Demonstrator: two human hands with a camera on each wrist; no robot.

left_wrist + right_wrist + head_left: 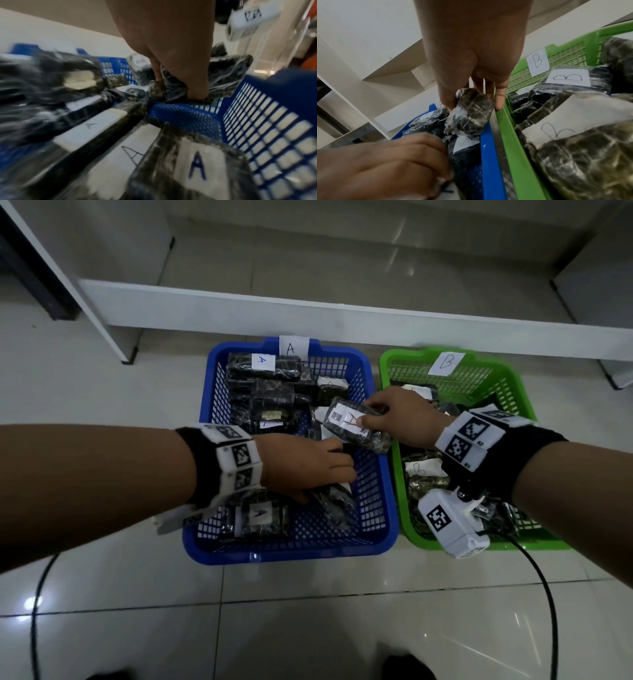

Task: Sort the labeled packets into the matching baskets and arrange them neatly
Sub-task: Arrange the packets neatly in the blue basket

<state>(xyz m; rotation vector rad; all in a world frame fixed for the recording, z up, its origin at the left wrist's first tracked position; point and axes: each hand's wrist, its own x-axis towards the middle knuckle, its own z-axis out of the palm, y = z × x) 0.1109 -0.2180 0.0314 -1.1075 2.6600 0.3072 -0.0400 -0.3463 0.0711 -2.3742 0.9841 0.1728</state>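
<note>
Blue basket (pixel 383 522): A packets, mostly sorted. Right hand (pixel 404 416) pinches A packet (pixel 356 424) at three o'clock; left hand (pixel 308 463) grips another.

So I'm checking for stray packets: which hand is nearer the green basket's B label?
Right. The right hand holds an A packet just in front of the B label, by the basket wall. The left hand is farther, down in the blue basket.
</note>
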